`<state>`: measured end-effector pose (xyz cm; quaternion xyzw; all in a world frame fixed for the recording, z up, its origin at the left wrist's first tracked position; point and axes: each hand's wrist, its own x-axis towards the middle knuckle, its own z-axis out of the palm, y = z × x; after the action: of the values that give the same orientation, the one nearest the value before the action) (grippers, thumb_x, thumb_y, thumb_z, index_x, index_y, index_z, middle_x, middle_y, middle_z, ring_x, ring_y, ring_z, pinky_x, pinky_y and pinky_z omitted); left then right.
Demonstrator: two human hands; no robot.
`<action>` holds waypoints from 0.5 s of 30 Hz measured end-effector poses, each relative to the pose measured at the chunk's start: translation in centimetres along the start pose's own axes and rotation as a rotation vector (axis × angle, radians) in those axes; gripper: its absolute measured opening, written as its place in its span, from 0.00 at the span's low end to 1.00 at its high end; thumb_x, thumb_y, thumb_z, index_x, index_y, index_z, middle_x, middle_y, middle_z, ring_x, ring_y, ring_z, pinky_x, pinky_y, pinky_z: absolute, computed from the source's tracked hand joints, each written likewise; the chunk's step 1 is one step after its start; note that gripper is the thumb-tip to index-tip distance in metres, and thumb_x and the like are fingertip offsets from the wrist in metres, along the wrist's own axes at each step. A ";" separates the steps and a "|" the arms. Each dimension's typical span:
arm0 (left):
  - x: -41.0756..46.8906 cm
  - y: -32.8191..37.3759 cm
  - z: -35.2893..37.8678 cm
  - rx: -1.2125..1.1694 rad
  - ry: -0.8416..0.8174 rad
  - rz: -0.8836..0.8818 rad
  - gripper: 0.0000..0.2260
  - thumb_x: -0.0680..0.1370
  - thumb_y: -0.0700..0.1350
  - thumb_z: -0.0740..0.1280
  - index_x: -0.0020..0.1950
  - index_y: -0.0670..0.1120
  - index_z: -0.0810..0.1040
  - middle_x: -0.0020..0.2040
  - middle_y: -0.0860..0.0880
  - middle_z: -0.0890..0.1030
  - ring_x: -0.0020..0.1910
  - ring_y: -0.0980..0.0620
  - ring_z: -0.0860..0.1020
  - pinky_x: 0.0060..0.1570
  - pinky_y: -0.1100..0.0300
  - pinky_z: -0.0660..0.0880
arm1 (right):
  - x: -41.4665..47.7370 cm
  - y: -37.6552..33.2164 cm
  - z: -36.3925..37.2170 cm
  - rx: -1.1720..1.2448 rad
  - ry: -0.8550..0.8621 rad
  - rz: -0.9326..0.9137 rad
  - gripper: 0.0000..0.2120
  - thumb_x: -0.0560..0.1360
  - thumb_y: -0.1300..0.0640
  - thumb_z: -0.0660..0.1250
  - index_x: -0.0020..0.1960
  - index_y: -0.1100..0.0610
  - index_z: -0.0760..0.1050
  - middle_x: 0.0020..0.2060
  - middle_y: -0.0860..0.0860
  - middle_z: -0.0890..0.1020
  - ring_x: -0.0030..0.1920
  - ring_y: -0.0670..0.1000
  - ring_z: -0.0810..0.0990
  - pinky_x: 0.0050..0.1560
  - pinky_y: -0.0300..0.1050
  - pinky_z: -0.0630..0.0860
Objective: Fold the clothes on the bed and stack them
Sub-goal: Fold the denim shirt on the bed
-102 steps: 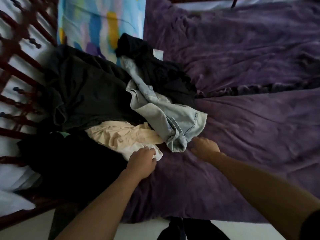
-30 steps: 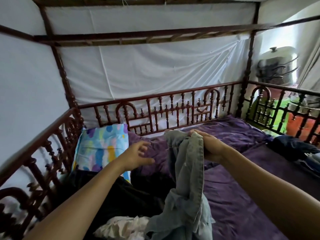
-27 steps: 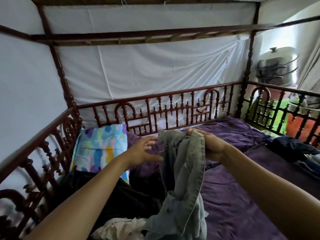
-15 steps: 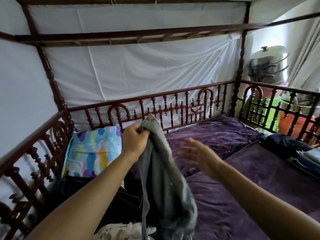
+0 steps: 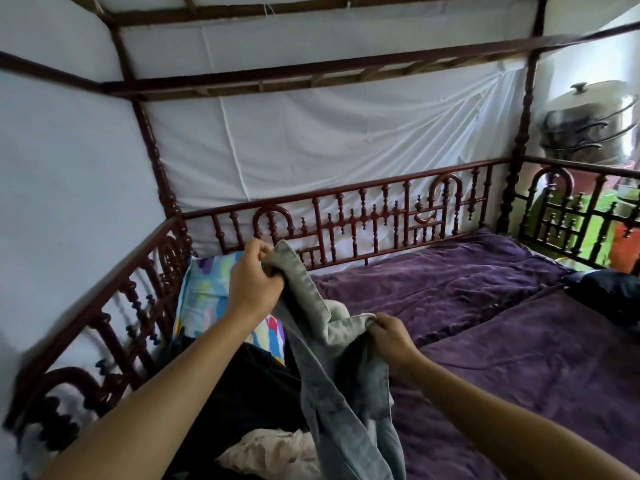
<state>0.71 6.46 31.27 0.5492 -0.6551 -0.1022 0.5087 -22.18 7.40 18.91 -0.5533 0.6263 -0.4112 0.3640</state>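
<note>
Gripping the top edge of the pale denim garment (image 5: 332,386) in the left hand (image 5: 254,289) while the right hand (image 5: 389,336) pinches a lower fold, the person holds it hanging just right of the patterned pillow (image 5: 204,299), its tail trailing past the cream garment (image 5: 277,452). Bunched like that, I'd judge it could twist, or drag the cream piece along, if shaken out. Dark clothes (image 5: 249,386) heaped below the pillow crowd that side; the purple blanket (image 5: 502,341) spreads to the pillow's right.

Two bare forearms, uncovered along their whole visible length, smooth and slim, lead to a bare left hand (image 5: 254,289) and a bare right hand (image 5: 391,337), with knuckles and thumbs showing.
</note>
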 end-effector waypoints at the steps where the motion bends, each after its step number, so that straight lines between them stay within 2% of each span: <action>1: -0.6 -1.3 -0.6 0.057 -0.034 0.027 0.19 0.67 0.33 0.67 0.53 0.49 0.70 0.39 0.51 0.76 0.39 0.46 0.76 0.37 0.53 0.73 | 0.3 -1.7 -0.4 0.078 0.019 -0.003 0.12 0.78 0.64 0.59 0.37 0.58 0.74 0.31 0.54 0.74 0.34 0.51 0.71 0.36 0.48 0.66; 3: -2.2 -3.5 -1.6 0.200 -0.129 0.022 0.28 0.68 0.35 0.68 0.63 0.56 0.66 0.38 0.50 0.77 0.40 0.44 0.78 0.39 0.49 0.75 | 0.4 -5.2 -1.9 0.126 0.048 -0.026 0.12 0.80 0.63 0.56 0.40 0.59 0.72 0.35 0.57 0.73 0.36 0.52 0.70 0.37 0.46 0.65; 6: -5.3 -5.2 -1.5 0.305 -0.331 -0.063 0.33 0.68 0.41 0.70 0.70 0.57 0.63 0.42 0.51 0.79 0.44 0.46 0.79 0.43 0.50 0.76 | -0.4 -10.3 -4.1 0.148 0.057 -0.073 0.13 0.80 0.59 0.55 0.38 0.59 0.71 0.33 0.56 0.73 0.34 0.52 0.71 0.36 0.44 0.67; 8: -7.4 -5.5 -0.9 0.242 -0.424 -0.076 0.39 0.63 0.53 0.71 0.72 0.56 0.62 0.51 0.52 0.76 0.54 0.49 0.76 0.50 0.51 0.75 | -1.2 -12.8 -5.0 0.125 0.037 -0.072 0.15 0.80 0.57 0.57 0.36 0.57 0.71 0.30 0.54 0.73 0.32 0.51 0.72 0.33 0.43 0.69; 10: -9.1 -5.4 0.3 0.195 -0.475 0.017 0.46 0.59 0.64 0.68 0.75 0.54 0.59 0.63 0.53 0.69 0.64 0.53 0.68 0.60 0.52 0.70 | -2.0 -14.6 -5.5 0.089 0.017 -0.041 0.16 0.80 0.55 0.58 0.35 0.57 0.71 0.28 0.53 0.73 0.30 0.51 0.72 0.30 0.41 0.69; 11: -9.8 -4.8 1.0 0.183 -0.503 0.056 0.48 0.58 0.67 0.68 0.75 0.54 0.58 0.66 0.55 0.66 0.66 0.56 0.65 0.63 0.54 0.67 | -2.3 -15.3 -5.6 0.084 0.003 -0.015 0.15 0.79 0.55 0.59 0.35 0.57 0.72 0.28 0.54 0.74 0.30 0.53 0.73 0.31 0.41 0.70; 13: -10.9 -3.4 2.6 0.076 -0.554 0.045 0.43 0.59 0.66 0.71 0.72 0.57 0.64 0.64 0.62 0.67 0.63 0.62 0.66 0.64 0.56 0.66 | -2.8 -16.1 -5.9 0.071 -0.026 0.030 0.13 0.77 0.53 0.62 0.36 0.57 0.74 0.31 0.56 0.76 0.34 0.55 0.76 0.36 0.44 0.73; 14: -11.2 -3.0 3.6 -0.034 -0.553 0.023 0.34 0.61 0.62 0.73 0.65 0.60 0.71 0.60 0.65 0.72 0.58 0.65 0.70 0.60 0.57 0.70 | -2.9 -16.3 -6.1 0.065 -0.040 0.048 0.12 0.76 0.52 0.63 0.37 0.57 0.75 0.31 0.57 0.77 0.35 0.55 0.76 0.38 0.46 0.74; 15: -11.3 -2.5 4.2 -0.135 -0.512 -0.009 0.20 0.64 0.57 0.74 0.54 0.61 0.77 0.50 0.66 0.78 0.49 0.67 0.74 0.52 0.58 0.73 | -3.1 -16.3 -6.5 0.047 -0.067 0.061 0.11 0.74 0.52 0.65 0.37 0.58 0.77 0.32 0.57 0.78 0.35 0.56 0.77 0.38 0.47 0.75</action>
<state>-2.40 13.01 21.29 0.4731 -0.7516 -0.2835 0.3617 -21.31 10.40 36.45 -0.5388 0.6205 -0.3959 0.4099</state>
